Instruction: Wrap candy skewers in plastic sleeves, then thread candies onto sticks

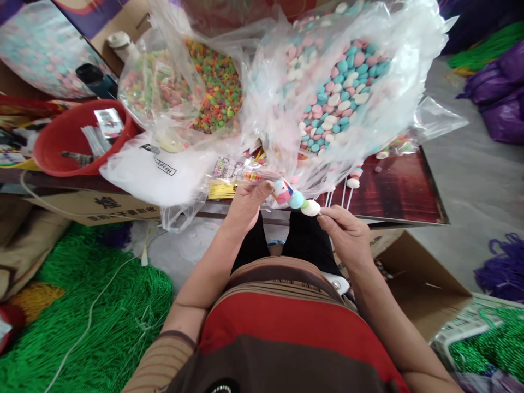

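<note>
A candy skewer is stretched between my hands in front of my lap. It carries a white piece, a thin green ring, a light blue piece and a printed pink-and-white piece. My left hand is closed at its left end, thumb on top. Close to these fingers lies a clear printed wrapper; whether the hand grips it too, I cannot tell. My right hand pinches the skewer's other end, just past the white piece. Beyond it, finished-looking skewers with white sticks lie on the dark red table.
Clear bags of pink, blue and white candies and of colourful rings cover the table. A red basin stands left, beside a white plastic bag. Green bead strings and an open cardboard box are on the floor.
</note>
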The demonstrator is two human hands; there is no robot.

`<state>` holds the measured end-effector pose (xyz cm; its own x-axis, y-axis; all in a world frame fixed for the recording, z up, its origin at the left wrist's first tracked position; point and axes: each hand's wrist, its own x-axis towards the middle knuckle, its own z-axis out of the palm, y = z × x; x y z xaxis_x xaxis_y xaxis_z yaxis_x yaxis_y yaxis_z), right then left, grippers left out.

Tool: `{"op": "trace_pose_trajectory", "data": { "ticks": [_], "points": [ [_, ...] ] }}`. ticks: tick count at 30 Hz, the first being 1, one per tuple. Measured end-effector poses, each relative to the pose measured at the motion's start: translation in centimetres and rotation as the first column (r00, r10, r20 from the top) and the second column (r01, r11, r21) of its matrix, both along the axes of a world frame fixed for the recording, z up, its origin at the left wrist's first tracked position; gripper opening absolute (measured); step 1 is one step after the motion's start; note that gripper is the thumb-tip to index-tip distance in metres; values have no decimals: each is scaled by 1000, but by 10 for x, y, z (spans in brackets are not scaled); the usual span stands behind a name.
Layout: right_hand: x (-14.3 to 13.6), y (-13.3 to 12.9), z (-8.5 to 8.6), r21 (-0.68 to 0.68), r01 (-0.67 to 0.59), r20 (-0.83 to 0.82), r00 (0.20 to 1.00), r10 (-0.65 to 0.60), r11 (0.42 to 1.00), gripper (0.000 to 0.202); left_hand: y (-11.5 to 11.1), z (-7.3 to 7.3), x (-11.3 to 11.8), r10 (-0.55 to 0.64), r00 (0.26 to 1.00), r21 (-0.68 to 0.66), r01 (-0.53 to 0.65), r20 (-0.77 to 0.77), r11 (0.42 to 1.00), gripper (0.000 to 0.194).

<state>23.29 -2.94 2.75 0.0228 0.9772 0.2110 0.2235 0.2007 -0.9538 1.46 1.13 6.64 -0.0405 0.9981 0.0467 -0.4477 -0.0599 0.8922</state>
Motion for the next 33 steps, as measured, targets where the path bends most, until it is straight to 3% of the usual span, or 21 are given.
{"op": "trace_pose_trajectory", "data": {
  "ticks": [3,7,12,17,21,24,28,33],
  "points": [
    [-11,-4,-8,-92,24,-86,996,-32,995,16,1,-4,14,31,998,18,-32,61,999,45],
    [-25,-9,-14,-163,-47,-153,988,22,986,27,-6,-11,29,14,992,-1,-14,122,1000,42],
    [-35,-9,-14,-222,-71,-232,973,18,972,33,-16,-18,31,-6,992,-70,15,125,997,37],
    [-33,-8,-14,-220,-51,-256,967,-7,974,27,-15,-1,14,-110,981,6,111,159,994,51],
    [-32,-8,-14,-181,-26,-185,983,-8,983,22,-13,15,12,10,970,-1,-10,243,1000,49],
    [-34,-9,-12,-143,4,-132,991,-23,990,21,-14,14,20,79,958,-72,-62,275,996,35],
    [-35,-12,-10,-148,57,-68,995,-67,987,25,-15,6,27,91,949,-113,-60,300,992,32],
    [-29,-15,-7,-323,-140,-167,982,89,936,43,-13,8,24,92,961,-106,-66,262,992,33]
  ]
}}
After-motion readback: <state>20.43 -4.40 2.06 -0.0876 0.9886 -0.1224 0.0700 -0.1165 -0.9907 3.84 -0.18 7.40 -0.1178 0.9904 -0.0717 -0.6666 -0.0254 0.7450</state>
